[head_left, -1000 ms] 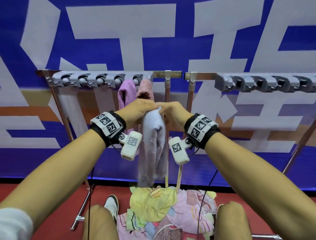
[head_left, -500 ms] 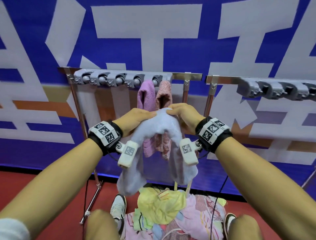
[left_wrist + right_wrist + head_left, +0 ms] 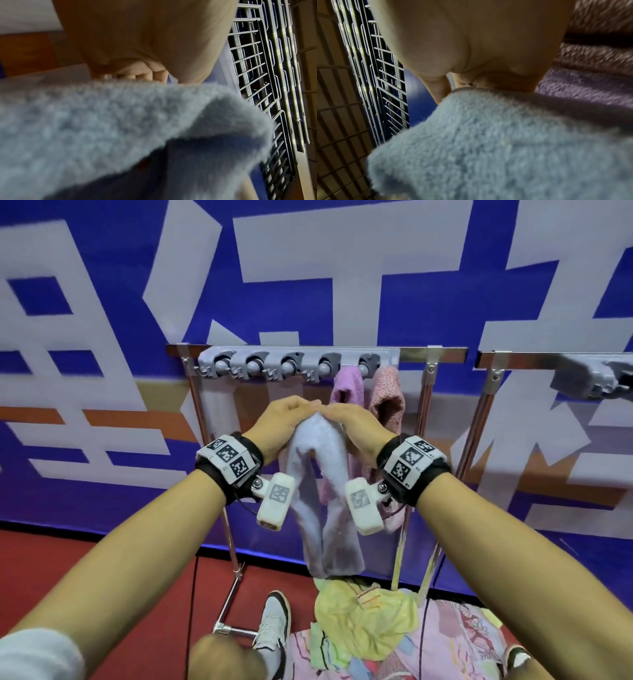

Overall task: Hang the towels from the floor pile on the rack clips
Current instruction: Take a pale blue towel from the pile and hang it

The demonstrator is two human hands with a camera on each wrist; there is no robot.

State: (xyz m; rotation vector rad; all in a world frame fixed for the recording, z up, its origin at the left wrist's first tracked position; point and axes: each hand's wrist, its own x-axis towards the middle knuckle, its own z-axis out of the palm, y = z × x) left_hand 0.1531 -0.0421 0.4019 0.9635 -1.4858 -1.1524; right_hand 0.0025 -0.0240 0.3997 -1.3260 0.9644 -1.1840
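- Pinching the pale blue towel (image 3: 325,474) at its top fold: left hand (image 3: 286,422) and right hand (image 3: 356,429), below the clip rail (image 3: 294,364).
- Four clips left of the purple towel (image 3: 347,385) sit bare.
- Red floor (image 3: 102,570) below the rail.

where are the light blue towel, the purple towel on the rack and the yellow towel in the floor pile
light blue towel (image 3: 318,453), head view, upper fold just below the hands
purple towel (image 3: 347,383), head view, top part hanging under its clip
yellow towel (image 3: 366,616), head view, middle of the crumpled cloth
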